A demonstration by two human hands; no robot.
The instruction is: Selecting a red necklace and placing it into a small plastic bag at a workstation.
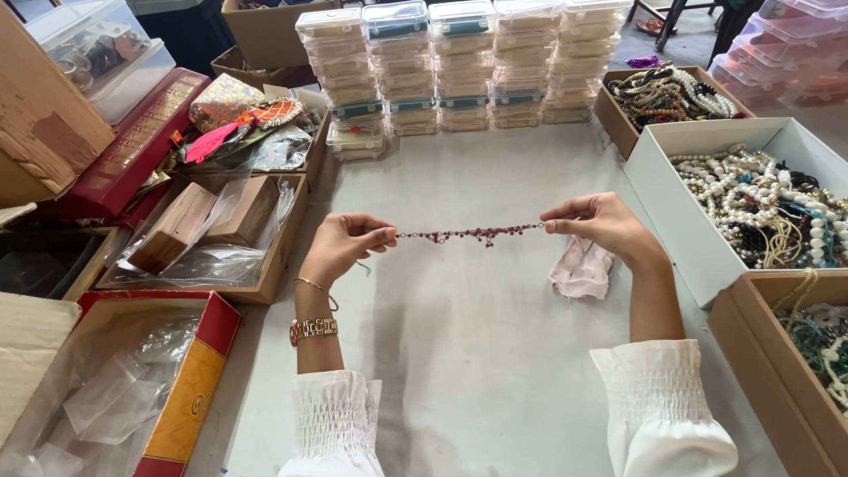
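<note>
Item: red beaded chain [473, 234], stretched taut above the surface [477, 353], one end pinched in each of left hand [343, 243] and right hand [601, 221]. Step, as judged: inspection. Next move likely needs a steady, level grip.

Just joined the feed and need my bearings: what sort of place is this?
Probably a jewellery sorting or packing bench: open boxes of bead necklaces, stacks of small clear plastic cases, and a red beaded chain stretched between the left hand and right hand.
</note>
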